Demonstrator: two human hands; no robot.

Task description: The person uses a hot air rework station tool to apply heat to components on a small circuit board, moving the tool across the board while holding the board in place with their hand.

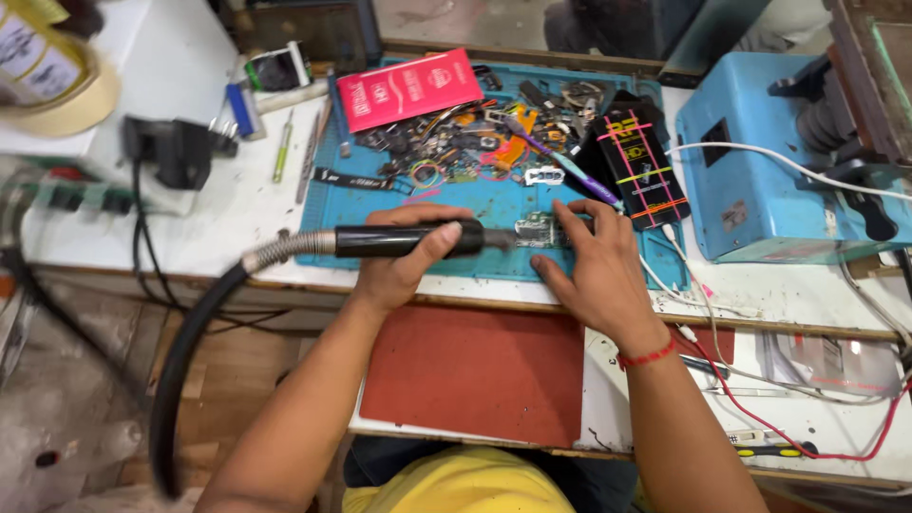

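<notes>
Evidently a black hot-air wand is being clenched in the left hand and aimed at a small circuit board being steadied by the right hand's released, flat grip, calling next for steady aim.

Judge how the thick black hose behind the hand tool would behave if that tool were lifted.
The hose droops off the table edge in a curve, so it likely flexes yet drags. Its spring collar probably resists kinking where the left hand grips the tool.

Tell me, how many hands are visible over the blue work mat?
2. The left hand grips the black hot-air handpiece, which lies across the blue mat. The right hand rests beside a small circuit board at the nozzle.
</notes>
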